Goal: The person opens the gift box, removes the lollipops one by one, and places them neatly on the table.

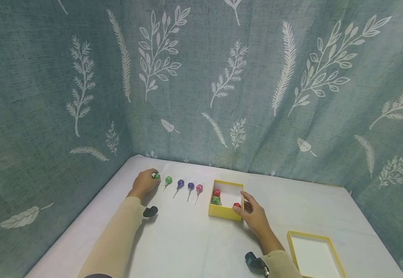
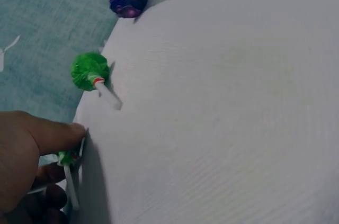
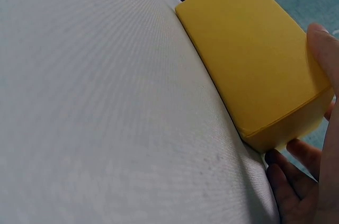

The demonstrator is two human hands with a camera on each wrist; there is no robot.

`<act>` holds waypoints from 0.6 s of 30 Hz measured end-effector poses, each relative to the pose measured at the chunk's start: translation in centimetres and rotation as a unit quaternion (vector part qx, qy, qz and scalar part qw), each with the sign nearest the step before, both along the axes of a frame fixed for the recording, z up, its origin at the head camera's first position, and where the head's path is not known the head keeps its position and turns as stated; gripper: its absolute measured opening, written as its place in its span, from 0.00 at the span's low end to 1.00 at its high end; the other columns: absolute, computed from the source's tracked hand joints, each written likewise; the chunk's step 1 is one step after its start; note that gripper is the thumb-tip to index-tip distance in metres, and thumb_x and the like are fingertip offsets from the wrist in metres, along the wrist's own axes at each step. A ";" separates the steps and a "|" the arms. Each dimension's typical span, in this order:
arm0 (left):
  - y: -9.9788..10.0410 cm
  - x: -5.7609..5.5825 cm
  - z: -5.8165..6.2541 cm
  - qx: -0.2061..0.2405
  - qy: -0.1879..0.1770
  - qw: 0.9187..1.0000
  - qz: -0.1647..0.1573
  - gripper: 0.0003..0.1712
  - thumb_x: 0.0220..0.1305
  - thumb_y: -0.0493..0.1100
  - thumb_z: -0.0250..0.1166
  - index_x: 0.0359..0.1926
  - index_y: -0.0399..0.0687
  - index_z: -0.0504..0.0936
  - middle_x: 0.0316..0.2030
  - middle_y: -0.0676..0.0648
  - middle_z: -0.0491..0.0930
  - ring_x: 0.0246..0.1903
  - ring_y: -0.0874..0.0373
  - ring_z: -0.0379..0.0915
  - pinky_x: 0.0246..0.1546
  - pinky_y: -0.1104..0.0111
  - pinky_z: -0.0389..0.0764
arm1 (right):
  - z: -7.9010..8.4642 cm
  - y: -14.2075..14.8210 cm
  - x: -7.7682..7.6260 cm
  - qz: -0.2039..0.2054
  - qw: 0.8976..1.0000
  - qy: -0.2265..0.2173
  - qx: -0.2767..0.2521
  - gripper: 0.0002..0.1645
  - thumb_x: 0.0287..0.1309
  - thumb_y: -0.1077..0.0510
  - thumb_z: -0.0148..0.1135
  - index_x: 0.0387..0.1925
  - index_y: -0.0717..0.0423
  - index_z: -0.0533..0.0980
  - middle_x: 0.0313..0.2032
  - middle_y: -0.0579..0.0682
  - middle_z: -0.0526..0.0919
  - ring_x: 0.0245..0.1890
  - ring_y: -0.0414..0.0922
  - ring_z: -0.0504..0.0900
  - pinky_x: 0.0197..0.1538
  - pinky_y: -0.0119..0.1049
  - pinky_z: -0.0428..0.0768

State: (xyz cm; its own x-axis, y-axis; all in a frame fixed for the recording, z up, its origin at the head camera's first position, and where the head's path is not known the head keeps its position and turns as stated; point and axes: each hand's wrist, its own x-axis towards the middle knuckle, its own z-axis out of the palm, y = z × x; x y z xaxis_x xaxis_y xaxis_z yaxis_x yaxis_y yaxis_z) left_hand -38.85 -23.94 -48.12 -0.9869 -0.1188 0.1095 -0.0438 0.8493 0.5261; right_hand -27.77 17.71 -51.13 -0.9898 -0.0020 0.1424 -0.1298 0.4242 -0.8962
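Note:
At the far left of the table, my left hand (image 1: 144,183) pinches a green-wrapped lollipop (image 2: 67,158) between thumb and fingers, its white stick pointing down in the left wrist view. To its right lie a second green lollipop (image 1: 168,180), two purple lollipops (image 1: 181,183) and a pink lollipop (image 1: 199,188), in a row with sticks toward me. My right hand (image 1: 255,217) grips the near right corner of an open yellow box (image 1: 222,211), thumb at the front rim and fingers along the right wall. Inside the box are red lollipops (image 1: 216,192) and a green one (image 1: 216,200).
A shallow yellow lid (image 1: 317,255) with a white inside lies at the right front of the white table (image 1: 187,243). Green curtains (image 1: 201,96) with white leaf prints stand along the table's left and back edges.

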 end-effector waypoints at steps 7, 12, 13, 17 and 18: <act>-0.4 0.2 0.0 0.002 0.001 1.000 -0.006 0.24 0.63 0.44 0.65 0.58 0.40 0.77 0.43 0.38 0.80 0.44 0.42 0.75 0.48 0.48 0.72 | 0.1 0.0 0.1 0.000 1.000 -0.003 -0.007 0.41 0.55 0.48 0.71 0.69 0.44 0.66 0.66 0.60 0.67 0.62 0.58 0.71 0.59 0.52 0.70; -0.5 0.1 -0.1 0.002 0.002 1.000 0.000 0.25 0.63 0.45 0.65 0.59 0.40 0.76 0.46 0.37 0.79 0.47 0.41 0.75 0.49 0.47 0.71 | 0.0 0.1 0.1 0.001 1.000 -0.002 -0.005 0.41 0.55 0.47 0.71 0.69 0.45 0.66 0.67 0.60 0.67 0.62 0.58 0.71 0.60 0.51 0.70; -0.4 0.1 -0.1 0.002 0.005 1.000 0.001 0.25 0.63 0.45 0.65 0.59 0.40 0.76 0.47 0.36 0.79 0.48 0.40 0.74 0.50 0.46 0.71 | 0.0 0.1 0.1 0.001 1.000 -0.002 -0.005 0.41 0.55 0.47 0.71 0.69 0.45 0.65 0.67 0.60 0.67 0.62 0.58 0.71 0.60 0.51 0.70; -0.2 0.4 0.6 0.006 0.039 0.999 -0.006 0.25 0.62 0.45 0.65 0.59 0.39 0.76 0.51 0.34 0.77 0.51 0.38 0.72 0.52 0.46 0.70 | 0.0 0.1 0.0 0.000 1.000 -0.001 -0.004 0.41 0.55 0.47 0.71 0.69 0.44 0.65 0.67 0.59 0.66 0.63 0.57 0.71 0.61 0.51 0.69; -0.2 0.3 0.8 0.007 0.047 0.999 -0.011 0.25 0.62 0.45 0.65 0.58 0.39 0.77 0.51 0.34 0.76 0.51 0.38 0.72 0.52 0.46 0.71 | 0.1 0.1 0.0 -0.001 1.000 -0.001 -0.004 0.41 0.55 0.47 0.71 0.69 0.44 0.65 0.67 0.59 0.66 0.63 0.57 0.71 0.60 0.51 0.69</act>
